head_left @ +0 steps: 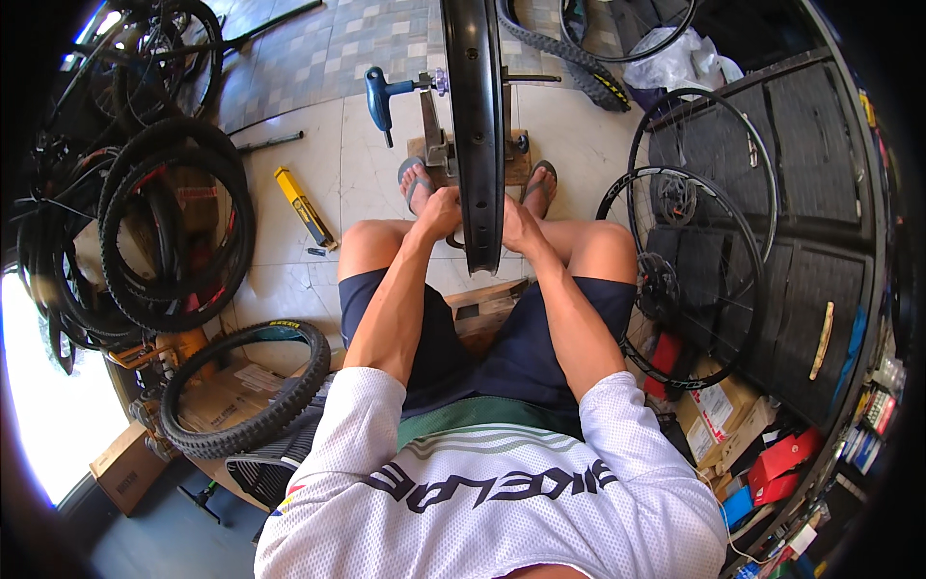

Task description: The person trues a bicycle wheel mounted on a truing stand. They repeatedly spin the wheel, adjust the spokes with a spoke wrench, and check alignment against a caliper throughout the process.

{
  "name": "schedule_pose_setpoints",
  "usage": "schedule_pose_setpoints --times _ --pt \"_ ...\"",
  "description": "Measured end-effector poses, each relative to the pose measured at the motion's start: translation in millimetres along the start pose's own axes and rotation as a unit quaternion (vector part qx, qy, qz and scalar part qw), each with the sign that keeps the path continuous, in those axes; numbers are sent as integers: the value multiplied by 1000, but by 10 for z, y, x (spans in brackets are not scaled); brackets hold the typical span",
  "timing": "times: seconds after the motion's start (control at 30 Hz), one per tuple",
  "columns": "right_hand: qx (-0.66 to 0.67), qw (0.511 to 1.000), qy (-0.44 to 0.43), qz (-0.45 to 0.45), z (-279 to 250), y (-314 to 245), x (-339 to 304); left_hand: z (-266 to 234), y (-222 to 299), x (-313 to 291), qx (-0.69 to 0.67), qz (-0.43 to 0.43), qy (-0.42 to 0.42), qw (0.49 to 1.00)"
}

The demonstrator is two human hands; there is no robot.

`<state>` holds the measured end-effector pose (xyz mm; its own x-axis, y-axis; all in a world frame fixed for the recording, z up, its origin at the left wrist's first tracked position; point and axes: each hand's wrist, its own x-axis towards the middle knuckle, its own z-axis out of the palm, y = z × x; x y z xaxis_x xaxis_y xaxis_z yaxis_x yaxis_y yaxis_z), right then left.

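A black bicycle wheel rim (479,145) stands upright in front of me, seen edge-on between my knees. My left hand (441,214) is closed against its left side near the lower end, with a small dark curved piece just below the fingers; what it grips is hidden. On the other side my right hand (521,230) has its fingers curled in at the rim, their tips out of sight behind it. A blue-handled hex key (379,95) lies crosswise at hub height, left of the rim. Beneath is a metal wheel stand (436,150) on a wooden base.
A yellow-and-black box (303,208) lies on the tiles at left. Several tyres (174,227) hang beyond it, and a knobby tyre (246,425) rests on cartons nearer me. To the right, spoked wheels (683,280) lean on a dark cabinet (810,145). My sandalled feet flank the stand.
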<state>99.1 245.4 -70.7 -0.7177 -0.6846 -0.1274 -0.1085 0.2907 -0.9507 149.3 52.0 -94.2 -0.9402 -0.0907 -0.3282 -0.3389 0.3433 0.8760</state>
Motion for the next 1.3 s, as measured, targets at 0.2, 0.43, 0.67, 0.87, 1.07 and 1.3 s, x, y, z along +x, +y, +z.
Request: schedule_pose_setpoints --times 0.2,0.43,0.67,0.87,1.07,1.3 --pt "-12 999 33 -11 51 -311 -31 -97 -104 8 2 37 29 999" --pt "-28 998 59 -15 -26 -341 -89 -97 220 -22 37 1 26 999" --pt "-89 987 130 14 86 -295 -35 -55 -115 31 -52 55 61 995" --pt "-140 980 132 48 101 -178 -45 -34 200 -13 -16 38 29 999" --pt "-177 975 136 -17 97 -192 4 -23 119 11 -25 82 48 995" --pt "-248 956 157 -28 202 -318 39 -27 -160 29 -108 65 51 991"
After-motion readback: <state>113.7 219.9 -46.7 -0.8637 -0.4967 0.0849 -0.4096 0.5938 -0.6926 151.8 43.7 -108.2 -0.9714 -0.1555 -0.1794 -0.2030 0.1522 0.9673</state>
